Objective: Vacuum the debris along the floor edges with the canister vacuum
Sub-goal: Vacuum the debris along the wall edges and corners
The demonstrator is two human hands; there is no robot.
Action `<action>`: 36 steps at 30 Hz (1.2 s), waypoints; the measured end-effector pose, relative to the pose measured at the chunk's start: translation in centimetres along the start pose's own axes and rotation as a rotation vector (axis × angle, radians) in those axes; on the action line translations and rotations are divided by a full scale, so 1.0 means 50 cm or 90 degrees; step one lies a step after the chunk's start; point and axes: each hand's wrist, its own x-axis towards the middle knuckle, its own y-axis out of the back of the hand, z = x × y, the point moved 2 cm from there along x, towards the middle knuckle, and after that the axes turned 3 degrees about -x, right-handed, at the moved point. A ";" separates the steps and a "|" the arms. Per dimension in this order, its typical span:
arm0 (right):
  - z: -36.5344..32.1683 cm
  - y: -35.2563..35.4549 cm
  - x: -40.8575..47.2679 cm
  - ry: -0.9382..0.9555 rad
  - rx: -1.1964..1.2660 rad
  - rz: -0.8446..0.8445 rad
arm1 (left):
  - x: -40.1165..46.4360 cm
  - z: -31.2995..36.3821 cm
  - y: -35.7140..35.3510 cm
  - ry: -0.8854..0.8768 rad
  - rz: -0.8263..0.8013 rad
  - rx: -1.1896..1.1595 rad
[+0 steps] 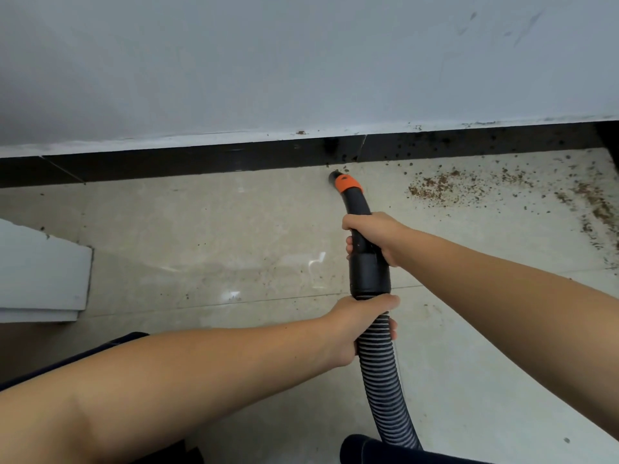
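The debris (435,190) lies scattered on the pale floor (207,229) along the black skirting (201,164), thickest to the right of the nozzle (335,177) and trailing toward the right edge of view; the floor left of the nozzle looks mostly swept, with only stray specks. The nozzle mouth sits low against the floor edge, just beside the skirting; its long axis runs from the hands forward to the wall, the tip curving slightly left. The right hand (371,237) is nearer the tip, its fingers wrapped round the black handle; the left hand (360,324) clasps the ribbed hose (385,380) just behind the cuff. The next sweep likely goes rightward along the skirting.
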 end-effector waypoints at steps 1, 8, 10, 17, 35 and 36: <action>0.003 0.012 0.003 -0.002 0.016 0.017 | 0.004 0.003 -0.003 0.002 -0.008 0.014; -0.002 0.068 0.022 -0.011 0.085 0.061 | 0.037 0.029 -0.027 -0.008 -0.002 0.057; -0.007 0.067 0.025 -0.009 0.092 0.051 | 0.040 0.034 -0.023 -0.015 0.001 0.054; -0.015 0.057 0.029 0.002 0.090 0.044 | 0.036 0.039 -0.020 -0.028 0.015 0.035; -0.026 0.018 0.017 0.003 0.000 -0.002 | 0.028 0.024 -0.006 -0.029 0.005 0.000; -0.023 0.037 0.017 -0.002 0.019 0.015 | 0.031 0.029 -0.016 -0.025 -0.004 0.016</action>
